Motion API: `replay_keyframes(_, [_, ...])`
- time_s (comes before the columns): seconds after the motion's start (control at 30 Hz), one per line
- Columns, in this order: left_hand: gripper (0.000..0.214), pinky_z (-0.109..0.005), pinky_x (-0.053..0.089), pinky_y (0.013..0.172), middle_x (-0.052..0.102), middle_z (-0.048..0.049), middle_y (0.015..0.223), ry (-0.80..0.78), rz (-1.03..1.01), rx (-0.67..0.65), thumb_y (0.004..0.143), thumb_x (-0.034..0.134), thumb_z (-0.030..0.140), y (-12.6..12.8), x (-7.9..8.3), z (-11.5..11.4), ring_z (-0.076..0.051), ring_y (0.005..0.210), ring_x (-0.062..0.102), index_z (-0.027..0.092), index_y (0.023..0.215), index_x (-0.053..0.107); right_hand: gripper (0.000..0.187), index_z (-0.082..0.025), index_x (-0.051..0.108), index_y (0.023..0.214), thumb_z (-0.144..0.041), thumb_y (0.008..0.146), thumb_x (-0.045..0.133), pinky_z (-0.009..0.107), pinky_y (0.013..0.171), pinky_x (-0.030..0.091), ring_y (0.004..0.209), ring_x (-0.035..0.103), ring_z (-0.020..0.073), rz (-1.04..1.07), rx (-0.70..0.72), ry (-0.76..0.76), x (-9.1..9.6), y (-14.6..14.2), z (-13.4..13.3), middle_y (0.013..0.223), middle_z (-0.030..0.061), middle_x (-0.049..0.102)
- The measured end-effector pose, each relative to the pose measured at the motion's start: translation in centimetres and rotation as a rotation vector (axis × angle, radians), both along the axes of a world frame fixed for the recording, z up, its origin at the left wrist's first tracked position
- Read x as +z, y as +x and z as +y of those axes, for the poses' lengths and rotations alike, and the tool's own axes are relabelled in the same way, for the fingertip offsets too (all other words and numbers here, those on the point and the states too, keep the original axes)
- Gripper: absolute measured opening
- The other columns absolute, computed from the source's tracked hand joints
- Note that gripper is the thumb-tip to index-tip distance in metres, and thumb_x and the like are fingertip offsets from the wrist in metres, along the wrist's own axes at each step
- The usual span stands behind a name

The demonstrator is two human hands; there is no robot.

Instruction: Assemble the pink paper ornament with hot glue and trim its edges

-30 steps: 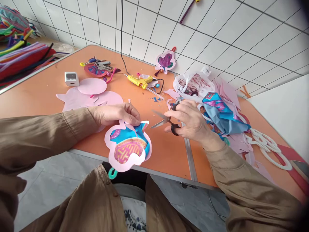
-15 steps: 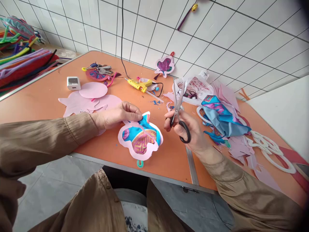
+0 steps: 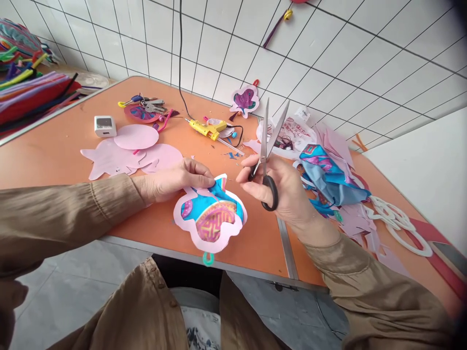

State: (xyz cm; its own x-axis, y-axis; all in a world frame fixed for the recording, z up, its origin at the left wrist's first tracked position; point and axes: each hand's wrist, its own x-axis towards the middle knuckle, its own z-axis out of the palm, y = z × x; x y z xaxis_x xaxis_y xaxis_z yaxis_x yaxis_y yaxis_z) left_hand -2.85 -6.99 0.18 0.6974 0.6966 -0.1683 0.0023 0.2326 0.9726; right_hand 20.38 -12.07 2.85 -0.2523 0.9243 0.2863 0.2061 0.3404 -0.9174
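Note:
My left hand [image 3: 178, 179] pinches the upper edge of a flower-shaped paper-and-fabric ornament [image 3: 215, 226]. The ornament has a pink paper border, blue and pink patterned cloth in the middle, and a small green loop [image 3: 208, 258] at its lower edge. To the right of it, my right hand [image 3: 284, 194] holds a pair of scissors [image 3: 265, 150] by the black handles. The scissor blades point up and stand apart, with nothing between them. Part of the ornament's top is hidden behind my left fingers.
A yellow glue gun [image 3: 207, 129] with a cord lies at the back. Pink paper cutouts [image 3: 136, 137], a white adapter [image 3: 105, 126] and keys [image 3: 151, 106] are at left. Blue cloth [image 3: 328, 175], paper scraps [image 3: 355, 221] and a plastic bag [image 3: 301, 133] crowd the right.
The scissor blades have spread wider apart, and my right hand has shifted slightly left and up. The ornament sits a little lower in view, still in my left hand.

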Motion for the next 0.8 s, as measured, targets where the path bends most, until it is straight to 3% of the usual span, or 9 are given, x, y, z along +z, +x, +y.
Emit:
replay_keyframes(0.2, [0.032,-0.021,0.031,0.041,0.051,-0.0006,0.049,-0.144,-0.011,-0.207,0.063,0.087,0.033,-0.5,0.0,0.6,-0.008,0.044,0.040,0.014,0.052,0.064,0.042,-0.030,0.065,0.110,-0.057,0.082,0.078,0.042,0.080,0.060,0.082,0.070,0.0217,-0.192,0.144,0.167,-0.6,0.4,1.9,0.092,0.0042,0.072])
replay_keyframes(0.27, [0.034,-0.021,0.032,0.040,0.050,-0.0011,0.047,-0.160,-0.033,-0.257,0.061,0.087,0.035,-0.8,0.0,0.8,-0.008,0.043,0.040,0.013,0.051,0.062,0.043,-0.029,0.066,0.114,-0.059,0.085,0.075,0.040,0.076,0.058,0.080,0.068,0.0205,-0.304,0.219,0.350,-0.5,1.2,2.5,0.091,0.0045,0.072])
replay_keyframes(0.37, [0.034,-0.020,0.032,0.036,0.053,-0.0027,0.045,-0.174,-0.061,-0.357,0.061,0.086,0.036,-1.2,-0.2,1.1,-0.008,0.040,0.041,0.013,0.050,0.063,0.041,-0.025,0.064,0.123,-0.050,0.091,0.073,0.040,0.076,0.054,0.074,0.063,0.0179,-0.478,0.317,0.756,0.0,2.6,3.0,0.083,0.0033,0.070])
replay_keyframes(0.43, [0.032,-0.020,0.032,0.035,0.056,-0.0038,0.045,-0.184,-0.061,-0.405,0.061,0.086,0.037,-1.4,-0.4,1.3,-0.009,0.039,0.043,0.014,0.051,0.066,0.038,-0.024,0.063,0.126,-0.042,0.094,0.072,0.040,0.079,0.051,0.071,0.061,0.0170,-0.562,0.339,0.896,0.7,3.2,3.0,0.079,0.0019,0.069])
replay_keyframes(0.57, [0.035,-0.023,0.034,0.034,0.057,-0.0052,0.043,-0.197,-0.028,-0.488,0.056,0.090,0.044,-1.5,-0.7,1.3,-0.011,0.037,0.044,0.016,0.051,0.070,0.036,-0.023,0.062,0.124,-0.028,0.091,0.076,0.040,0.080,0.051,0.071,0.064,0.0165,-0.720,0.419,0.943,2.7,3.5,2.6,0.077,0.0008,0.069])
replay_keyframes(0.7, [0.038,-0.025,0.025,0.032,0.054,-0.0052,0.043,-0.183,0.002,-0.563,0.052,0.091,0.048,-1.4,-0.7,1.0,-0.011,0.036,0.040,0.016,0.049,0.069,0.030,-0.022,0.064,0.117,-0.016,0.090,0.074,0.038,0.073,0.048,0.065,0.062,0.0153,-0.787,0.476,1.018,3.8,2.9,2.6,0.070,-0.0017,0.067])
replay_keyframes(0.8, [0.040,-0.026,0.025,0.034,0.053,-0.0037,0.043,-0.190,-0.038,-0.502,0.053,0.091,0.049,-1.3,-0.8,0.9,-0.011,0.037,0.038,0.017,0.049,0.067,0.030,-0.022,0.066,0.113,-0.014,0.087,0.076,0.037,0.071,0.048,0.062,0.060,0.0138,-0.718,0.458,0.994,3.7,2.3,2.6,0.069,-0.0029,0.066])
